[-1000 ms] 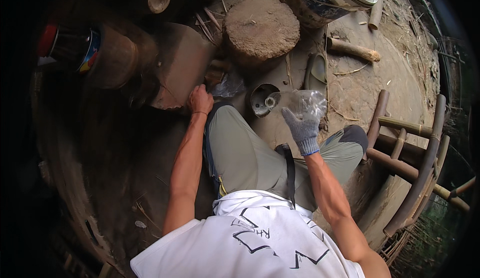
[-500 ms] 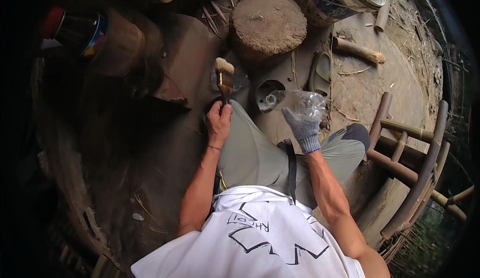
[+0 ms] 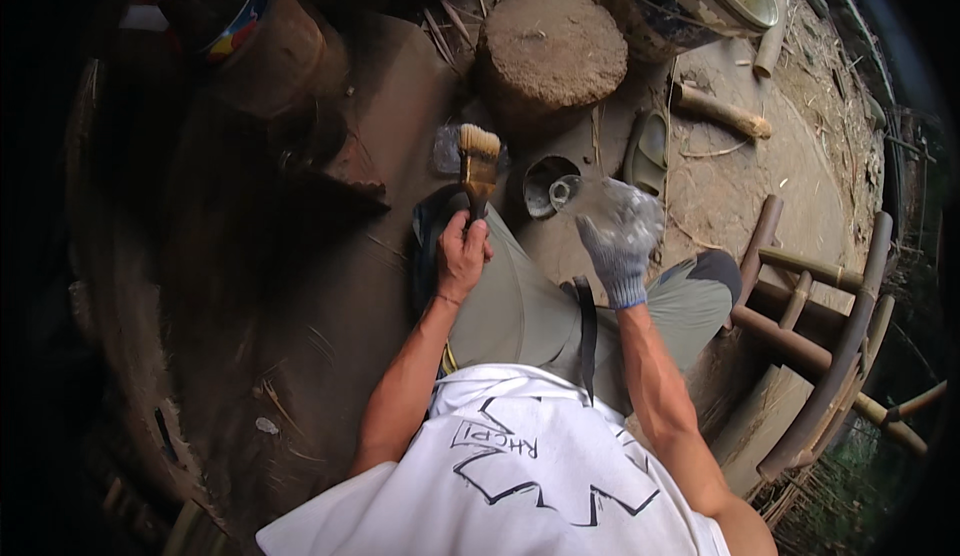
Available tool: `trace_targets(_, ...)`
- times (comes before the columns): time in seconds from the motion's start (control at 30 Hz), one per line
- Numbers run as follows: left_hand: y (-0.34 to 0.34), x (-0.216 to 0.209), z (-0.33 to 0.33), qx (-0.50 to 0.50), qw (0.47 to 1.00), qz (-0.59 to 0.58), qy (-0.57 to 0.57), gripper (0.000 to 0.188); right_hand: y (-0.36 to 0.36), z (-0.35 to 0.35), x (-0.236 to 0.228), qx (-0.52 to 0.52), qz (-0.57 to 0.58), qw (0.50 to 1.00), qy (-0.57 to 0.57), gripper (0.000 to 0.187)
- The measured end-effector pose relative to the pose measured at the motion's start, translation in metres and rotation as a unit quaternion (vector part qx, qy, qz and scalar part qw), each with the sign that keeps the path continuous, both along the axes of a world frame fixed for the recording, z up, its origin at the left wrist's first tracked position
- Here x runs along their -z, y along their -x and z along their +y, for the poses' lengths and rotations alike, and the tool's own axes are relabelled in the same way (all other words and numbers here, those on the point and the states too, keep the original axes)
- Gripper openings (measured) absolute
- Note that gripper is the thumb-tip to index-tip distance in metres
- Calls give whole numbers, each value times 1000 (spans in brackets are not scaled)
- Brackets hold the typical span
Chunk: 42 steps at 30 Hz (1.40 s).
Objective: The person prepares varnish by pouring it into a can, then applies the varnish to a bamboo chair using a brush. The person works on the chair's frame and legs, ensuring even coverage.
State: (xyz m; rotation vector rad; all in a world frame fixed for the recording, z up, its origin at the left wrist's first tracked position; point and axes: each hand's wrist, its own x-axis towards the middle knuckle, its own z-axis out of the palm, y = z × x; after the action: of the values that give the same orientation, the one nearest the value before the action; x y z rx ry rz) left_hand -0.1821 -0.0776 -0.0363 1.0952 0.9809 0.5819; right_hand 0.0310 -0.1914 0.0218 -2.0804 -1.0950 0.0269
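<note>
Left hand point(image 3: 462, 259) and gloved right hand point(image 3: 616, 248) occupied, forearms point(image 3: 405, 381) forward.
Left (bare) closed around a brush point(image 3: 479, 164) by its handle, bristles forward, near the left knee point(image 3: 435, 208); right part-curled about a clear bottle point(image 3: 590, 196), neck pointing left.

To me, over the feed, this looked like a rustic, partly open-air workshop: bare earth floor point(image 3: 800, 161) spread across the centre right, a stump-like block point(image 3: 552, 46) and worn bucket point(image 3: 640, 26) stood near the top, a bamboo frame point(image 3: 840, 356) at right with greenery point(image 3: 858, 451) beyond, and the left hand point(image 3: 463, 258) held a paintbrush point(image 3: 479, 164).
</note>
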Motion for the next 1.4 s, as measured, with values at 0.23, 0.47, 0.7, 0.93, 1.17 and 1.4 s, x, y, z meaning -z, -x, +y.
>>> trace_targets(0.23,-7,5,5,-14,999,21,-38,26,-2,25,-12,-25,-177,976,121,56)
trace_targets(0.47,-6,1,0,-45,998,30,-29,27,-2,13,-21,-38,-158,984,74,56)
trace_targets(0.7,-15,4,12,-28,998,29,-55,27,-16,10,3,6,-211,971,116,62)
trace_targets(0.93,-6,3,10,-19,998,38,-54,29,-3,19,-25,-63,-226,970,59,60)
trace_targets(1.17,-9,5,5,-36,996,48,-60,28,-9,10,-9,-22,-198,977,79,56)
trace_targets(1.4,-11,5,8,-40,996,52,-67,28,1,16,-22,6,54,995,-79,53)
